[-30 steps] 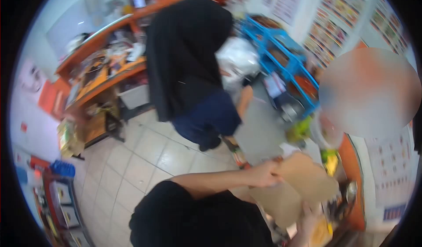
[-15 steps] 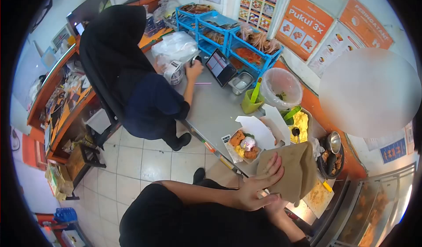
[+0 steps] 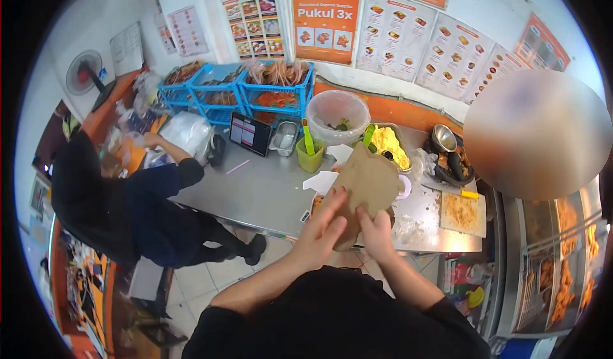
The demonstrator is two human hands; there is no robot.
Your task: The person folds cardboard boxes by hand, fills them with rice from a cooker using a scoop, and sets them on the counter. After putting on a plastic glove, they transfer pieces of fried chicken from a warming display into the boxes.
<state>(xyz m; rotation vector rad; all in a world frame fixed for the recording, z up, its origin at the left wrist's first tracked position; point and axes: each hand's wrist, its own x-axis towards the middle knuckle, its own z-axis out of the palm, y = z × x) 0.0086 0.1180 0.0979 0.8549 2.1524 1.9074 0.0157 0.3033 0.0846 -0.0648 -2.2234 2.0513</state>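
Both my hands hold a brown paper bag (image 3: pixel 367 183) over the steel counter (image 3: pixel 268 190). My left hand (image 3: pixel 322 231) presses flat against the bag's lower left side, fingers spread. My right hand (image 3: pixel 375 231) grips the bag's bottom edge. Under the bag lies an open white food box (image 3: pixel 322 183), mostly hidden by the bag. A green cup (image 3: pixel 310 158) with a green utensil stands just behind it.
A co-worker in dark clothes (image 3: pixel 128 206) bends at the counter's left end near a white plastic bag (image 3: pixel 185 132). Blue racks (image 3: pixel 246 91), a tablet (image 3: pixel 250 134), a clear tub (image 3: pixel 337 113), a yellow food tray (image 3: pixel 388 143), a dark pot (image 3: pixel 447 158) and a crumb board (image 3: pixel 461 212) crowd the back.
My view has swung right and now faces the counter and menu wall. The bag has moved over the food box, with both hands now on its lower part.
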